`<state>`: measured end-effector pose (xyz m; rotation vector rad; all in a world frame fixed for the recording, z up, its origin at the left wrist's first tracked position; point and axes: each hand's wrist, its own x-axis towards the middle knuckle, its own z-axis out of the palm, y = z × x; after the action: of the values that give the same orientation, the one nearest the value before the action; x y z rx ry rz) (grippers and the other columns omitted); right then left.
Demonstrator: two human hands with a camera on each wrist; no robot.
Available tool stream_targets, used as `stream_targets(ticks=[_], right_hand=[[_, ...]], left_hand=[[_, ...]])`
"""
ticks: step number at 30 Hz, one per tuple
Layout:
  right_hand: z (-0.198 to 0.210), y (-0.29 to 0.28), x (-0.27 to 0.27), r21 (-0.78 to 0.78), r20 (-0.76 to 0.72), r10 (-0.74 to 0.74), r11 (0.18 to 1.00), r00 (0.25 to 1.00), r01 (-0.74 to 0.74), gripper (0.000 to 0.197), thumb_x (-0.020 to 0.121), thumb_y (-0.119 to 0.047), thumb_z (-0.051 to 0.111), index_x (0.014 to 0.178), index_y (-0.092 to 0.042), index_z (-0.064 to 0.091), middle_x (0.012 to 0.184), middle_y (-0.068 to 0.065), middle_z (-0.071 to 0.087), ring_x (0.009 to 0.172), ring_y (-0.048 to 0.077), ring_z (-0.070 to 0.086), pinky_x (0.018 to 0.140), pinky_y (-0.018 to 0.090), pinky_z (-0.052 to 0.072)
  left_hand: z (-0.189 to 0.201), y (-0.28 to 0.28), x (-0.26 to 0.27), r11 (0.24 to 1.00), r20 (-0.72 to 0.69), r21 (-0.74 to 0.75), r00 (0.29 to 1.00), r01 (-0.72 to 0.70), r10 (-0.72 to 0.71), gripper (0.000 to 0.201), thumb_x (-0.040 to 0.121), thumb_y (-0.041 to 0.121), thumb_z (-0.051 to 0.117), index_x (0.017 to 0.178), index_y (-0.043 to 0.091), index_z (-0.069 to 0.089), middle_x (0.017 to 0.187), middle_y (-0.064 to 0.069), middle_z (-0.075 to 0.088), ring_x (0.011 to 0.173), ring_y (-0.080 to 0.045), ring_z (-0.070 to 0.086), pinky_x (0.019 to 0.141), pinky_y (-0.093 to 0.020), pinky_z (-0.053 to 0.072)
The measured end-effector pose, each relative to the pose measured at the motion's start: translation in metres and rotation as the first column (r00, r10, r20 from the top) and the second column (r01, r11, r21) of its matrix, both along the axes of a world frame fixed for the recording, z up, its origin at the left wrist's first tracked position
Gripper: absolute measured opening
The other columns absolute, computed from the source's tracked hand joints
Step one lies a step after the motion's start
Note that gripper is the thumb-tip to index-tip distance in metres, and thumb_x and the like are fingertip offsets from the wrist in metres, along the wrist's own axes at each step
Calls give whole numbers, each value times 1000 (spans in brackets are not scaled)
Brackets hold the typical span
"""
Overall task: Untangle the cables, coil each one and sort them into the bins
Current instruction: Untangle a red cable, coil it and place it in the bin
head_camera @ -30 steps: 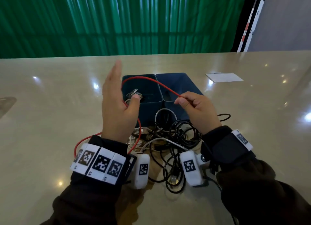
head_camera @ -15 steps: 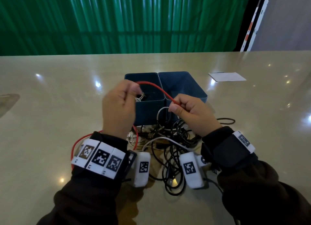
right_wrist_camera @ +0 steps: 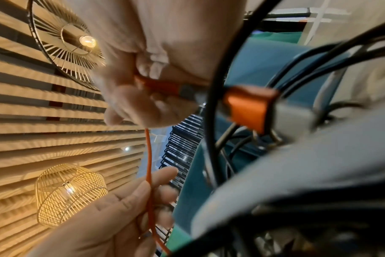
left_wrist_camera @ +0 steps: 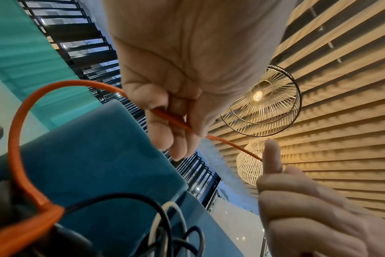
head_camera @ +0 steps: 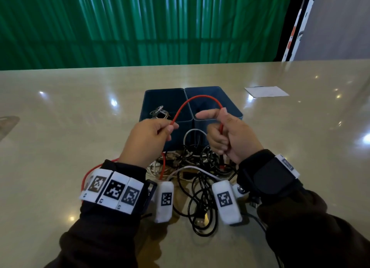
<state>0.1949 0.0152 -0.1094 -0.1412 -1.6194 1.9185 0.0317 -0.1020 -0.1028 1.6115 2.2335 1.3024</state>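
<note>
Pinching red cable (head_camera: pixel 197 99): left grip (head_camera: pixel 148 139), right grip (head_camera: pixel 226 135); glossy beige table (head_camera: pixel 60 127), green curtain (head_camera: pixel 140 23).

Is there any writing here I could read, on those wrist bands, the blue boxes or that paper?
No readable words or numbers anywhere.
Wrist bands: black-and-white square code patterns only; the tiny marks beneath are too small to read.
White wrist blocks: the same kind of pattern, no letters.
Blue bins: plain, no label showing.
Paper: looks blank.
</note>
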Motion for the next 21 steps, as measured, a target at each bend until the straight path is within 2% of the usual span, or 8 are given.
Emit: stream_targets(ticks=[3,5,8,10,13,15,18,21], right_hand=[[-2,2,0,-30,-50,50,998,998,-51,39,98,-31,31,99,-10,64,52,-2,45,38,7,33,39,17,29],[-3,1,-1,-39,-23,89,995,996,-90,41,95,-30,32,91,-15,70,52,-2,46,37,5,29,37,16,21],[-3,-2,-1,8,78,141,990,987,-142,42,94,-33,34,79,-16,70,46,-6,39,38,6,23,39,19,13],[-3,-5,-2,30,138,176,983,975,-182,43,93,-34,34,73,-17,68,44,-6,36,38,7,22,39,20,13],[-4,-9,-4,39,207,209,974,956,-221,44,92,-36,35,67,-19,67,42,-6,34,38,8,20,40,20,13],[-6,-10,-5,36,227,236,967,945,-251,43,91,-39,39,66,-19,67,42,-6,34,38,9,19,39,19,13],[-8,-10,-5,-11,144,365,930,920,-368,39,88,-49,53,75,-15,66,44,-6,37,38,8,19,38,15,18],[-7,-9,-5,-87,-11,481,873,877,-480,36,89,-43,56,95,-9,66,49,-7,42,40,6,22,38,13,22]], left_hand=[[2,1,4,1000,-69,12,998,2,-2,32,95,12,49,124,20,60,96,5,64,94,-16,60,83,-28,45],[4,0,8,992,-108,126,994,7,7,52,94,12,52,143,20,38,126,0,56,114,-15,53,96,-31,43],[8,-4,14,939,-178,330,983,95,-37,68,92,19,54,150,20,19,149,-1,33,132,-19,40,101,-45,44],[10,-6,17,896,-207,385,967,220,-148,65,93,27,50,150,17,18,152,6,26,139,-15,30,102,-43,44],[8,-2,20,886,-288,278,912,372,-292,52,95,31,42,144,17,34,144,5,41,132,-6,37,103,-25,38],[4,2,18,894,-337,202,886,399,-319,38,96,30,41,127,17,57,116,6,61,110,-3,50,94,-17,38],[2,3,15,929,-216,207,941,305,-261,26,93,26,44,94,15,68,81,10,59,78,-1,52,70,-19,41],[-1,4,18,952,-111,147,961,267,-252,22,91,20,45,87,14,66,73,5,61,70,-6,54,65,-24,43]])
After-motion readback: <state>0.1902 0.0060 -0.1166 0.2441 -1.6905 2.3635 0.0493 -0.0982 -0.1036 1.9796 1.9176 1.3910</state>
